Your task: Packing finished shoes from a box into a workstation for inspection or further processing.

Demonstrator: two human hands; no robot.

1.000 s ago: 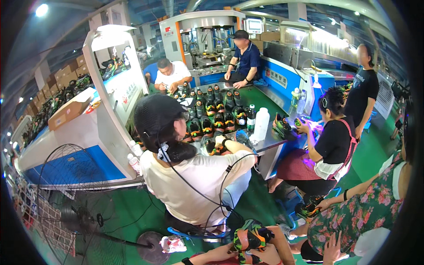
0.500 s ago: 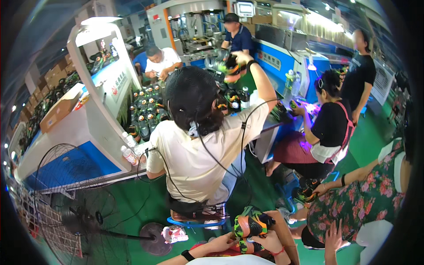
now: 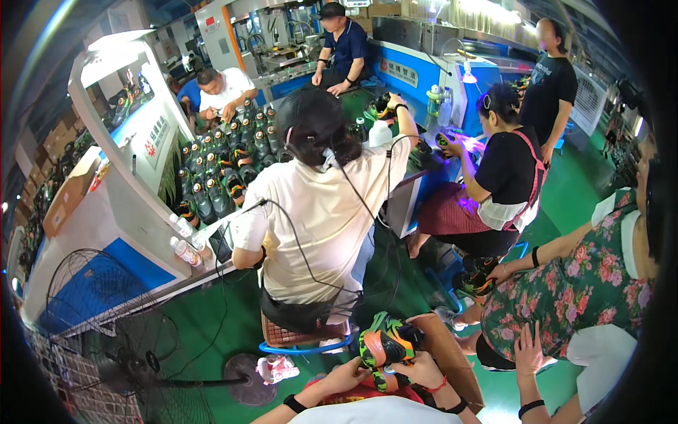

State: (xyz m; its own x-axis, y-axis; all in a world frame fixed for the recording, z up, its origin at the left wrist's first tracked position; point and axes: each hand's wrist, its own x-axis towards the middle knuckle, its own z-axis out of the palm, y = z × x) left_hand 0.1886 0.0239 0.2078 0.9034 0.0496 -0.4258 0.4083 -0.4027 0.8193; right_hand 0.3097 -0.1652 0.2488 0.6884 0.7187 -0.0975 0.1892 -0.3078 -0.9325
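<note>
At the bottom of the view I have a black, green and orange sports shoe (image 3: 385, 341) over my lap. A second shoe (image 3: 386, 382) of the same colours lies just below it, close against it. My left hand (image 3: 346, 375) grips the edge where the shoes meet, its fingertips closed and partly hidden. From the other side my right hand (image 3: 422, 370) wraps round the shoe, thumb across its near end. Which of the two shoes each hand bears on is hard to make out. Red material (image 3: 339, 393) shows beneath my wrists.
A cardboard box (image 3: 446, 353) stands just right of my hands. Ahead, a co-worker in a cream shirt (image 3: 311, 226) sits at a bench crowded with shoes (image 3: 222, 162). A standing fan (image 3: 116, 353) is at left; at right a person in a floral top (image 3: 565, 297) holds a shoe.
The cream-shirted co-worker has lowered a raised shoe to the bench. My view has shifted slightly; my hands keep hold of the shoes, which have barely turned.
</note>
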